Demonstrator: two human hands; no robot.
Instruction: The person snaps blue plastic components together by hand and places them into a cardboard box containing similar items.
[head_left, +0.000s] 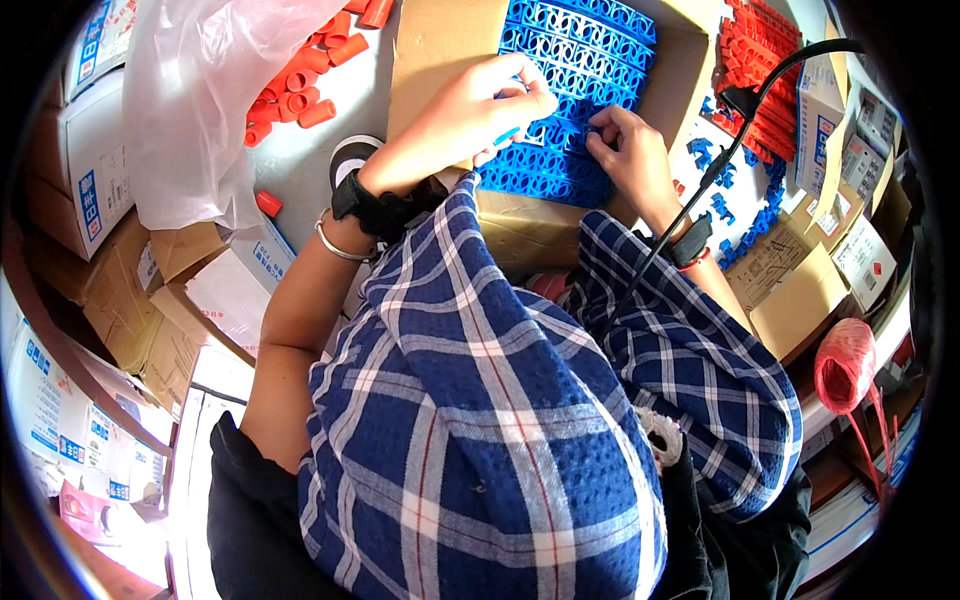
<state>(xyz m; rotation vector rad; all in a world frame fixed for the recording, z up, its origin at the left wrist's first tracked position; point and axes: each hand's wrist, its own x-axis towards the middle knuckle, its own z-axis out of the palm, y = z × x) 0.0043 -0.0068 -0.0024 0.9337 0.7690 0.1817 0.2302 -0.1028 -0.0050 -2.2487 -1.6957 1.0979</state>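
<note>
1. A pale floor [365, 85] spread beneath the work, with stacked white cartons [95, 165] at the left and red tubes [318, 112] strewn nearer the middle.
2. A blue plaid cloth [500, 400] covered the person's front and lap.
3. Just beyond it stood an open cardboard box [430, 50], holding the blue parts [575, 50] in close rows, their long axis running roughly left to right.
4. The left hand [480, 100] reached over the box's left side and lay nearer the rows' middle; its fingers were curled, a sliver of blue showing between them, though whether they gripped it I couldn't tell.
5. The right hand [638, 155] was at the rows' right end, the parts lying leftward of its bent fingers; whether these pinched anything I couldn't tell.
</note>
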